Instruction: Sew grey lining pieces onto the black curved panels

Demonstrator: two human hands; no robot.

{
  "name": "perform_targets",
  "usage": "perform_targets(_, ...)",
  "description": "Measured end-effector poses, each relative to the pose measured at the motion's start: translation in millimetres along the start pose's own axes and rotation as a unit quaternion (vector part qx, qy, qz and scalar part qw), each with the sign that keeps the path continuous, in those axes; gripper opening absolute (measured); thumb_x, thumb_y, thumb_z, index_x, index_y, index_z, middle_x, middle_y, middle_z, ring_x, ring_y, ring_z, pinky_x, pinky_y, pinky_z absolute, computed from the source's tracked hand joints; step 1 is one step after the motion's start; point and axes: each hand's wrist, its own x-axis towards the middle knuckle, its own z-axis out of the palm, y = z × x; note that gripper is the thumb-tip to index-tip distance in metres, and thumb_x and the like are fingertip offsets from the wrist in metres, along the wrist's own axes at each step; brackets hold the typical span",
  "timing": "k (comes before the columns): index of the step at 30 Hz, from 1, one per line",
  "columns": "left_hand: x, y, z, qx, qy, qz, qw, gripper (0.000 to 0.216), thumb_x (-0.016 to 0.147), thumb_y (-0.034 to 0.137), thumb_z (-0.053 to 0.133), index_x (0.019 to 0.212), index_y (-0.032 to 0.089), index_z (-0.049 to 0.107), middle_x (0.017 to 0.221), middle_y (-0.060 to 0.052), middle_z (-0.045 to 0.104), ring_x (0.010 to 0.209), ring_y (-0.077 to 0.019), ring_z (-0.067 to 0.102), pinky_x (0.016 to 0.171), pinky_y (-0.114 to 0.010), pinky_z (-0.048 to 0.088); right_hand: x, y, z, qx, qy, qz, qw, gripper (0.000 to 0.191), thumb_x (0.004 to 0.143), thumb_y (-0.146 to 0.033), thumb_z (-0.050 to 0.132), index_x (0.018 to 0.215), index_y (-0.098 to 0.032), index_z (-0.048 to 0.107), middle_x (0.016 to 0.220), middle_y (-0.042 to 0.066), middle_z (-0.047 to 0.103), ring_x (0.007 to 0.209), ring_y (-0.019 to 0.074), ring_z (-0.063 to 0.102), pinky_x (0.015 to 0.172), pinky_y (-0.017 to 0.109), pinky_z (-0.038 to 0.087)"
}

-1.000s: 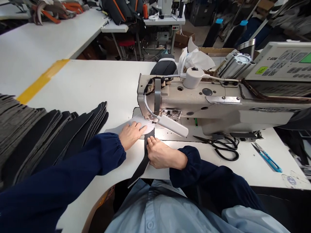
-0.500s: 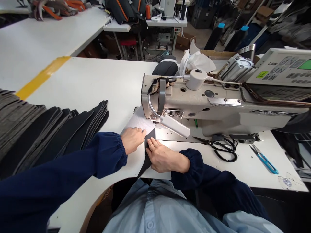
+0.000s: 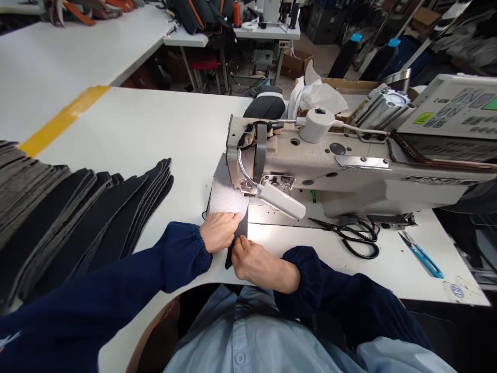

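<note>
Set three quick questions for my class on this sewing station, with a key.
1. True or false: the left hand rests on the white mesh.
2. Which lies nearer the sewing machine: the scissors or the blue-handled snips?
3. Fill in the gap: the stacked pieces left of the hands are ____ in colour.

Key: 1 true; 2 the scissors; 3 black.

a white sewing table (image 3: 135, 129) holds stacked black panels (image 3: 89, 217) and scissors (image 3: 326, 223).
</note>
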Motion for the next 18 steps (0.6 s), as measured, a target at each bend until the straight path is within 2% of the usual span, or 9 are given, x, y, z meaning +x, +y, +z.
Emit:
perform_targets(3, 1, -2, 14, -0.028, 0.045, 0.001, 0.999, 0.043, 0.074, 0.003, 0.043, 0.114, 0.014, 0.052, 0.099, -0.009, 0.066, 0.095, -0.0255, 0.064, 0.076, -0.035, 0.050, 0, -2, -1, 0.013, -0.010, 0.001, 1.000, 0.024, 0.085, 0.000, 0.047, 0.099, -0.001, 0.067, 0.093, 0.025, 0.069, 0.085, 0.0283, 0.068, 0.064, 0.038, 0.056)
perform_targets(6, 2, -8, 31, -0.059, 0.120, 0.019, 0.991, 0.049, 0.072, 0.002, 0.042, 0.118, 0.016, 0.051, 0.099, -0.008, 0.065, 0.097, -0.0238, 0.062, 0.081, -0.034, 0.050, 1, -4, 4, 0.005, 0.000, 0.010, 1.000, 0.025, 0.086, -0.001, 0.046, 0.100, 0.002, 0.066, 0.095, 0.027, 0.068, 0.088, 0.0302, 0.068, 0.068, 0.040, 0.056)
perform_targets(11, 6, -20, 59, -0.139, 0.250, 0.086, 0.954, 0.045, 0.071, -0.001, 0.038, 0.111, 0.017, 0.051, 0.097, -0.007, 0.063, 0.095, -0.0203, 0.060, 0.084, -0.032, 0.050, 1, -6, 13, 0.026, 0.036, 0.027, 0.999, 0.027, 0.088, -0.001, 0.046, 0.107, 0.007, 0.064, 0.101, 0.032, 0.066, 0.096, 0.0324, 0.067, 0.075, 0.045, 0.056)
perform_targets(14, 9, -24, 68, -0.176, 0.286, 0.115, 0.935, 0.040, 0.071, -0.004, 0.036, 0.101, 0.017, 0.053, 0.092, -0.005, 0.062, 0.090, -0.0182, 0.058, 0.081, -0.030, 0.050, 0, -6, 16, 0.041, 0.052, 0.021, 0.998, 0.026, 0.088, -0.001, 0.047, 0.105, 0.006, 0.064, 0.104, 0.032, 0.065, 0.098, 0.0319, 0.066, 0.080, 0.047, 0.055)
perform_targets(18, 14, -27, 72, -0.182, 0.317, 0.162, 0.917, 0.030, 0.081, -0.001, 0.034, 0.088, 0.017, 0.058, 0.091, -0.005, 0.063, 0.087, -0.0173, 0.056, 0.081, -0.030, 0.049, 1, -9, 26, 0.040, 0.074, 0.024, 0.996, 0.026, 0.088, 0.000, 0.047, 0.105, 0.006, 0.065, 0.108, 0.034, 0.064, 0.102, 0.0331, 0.065, 0.087, 0.052, 0.052)
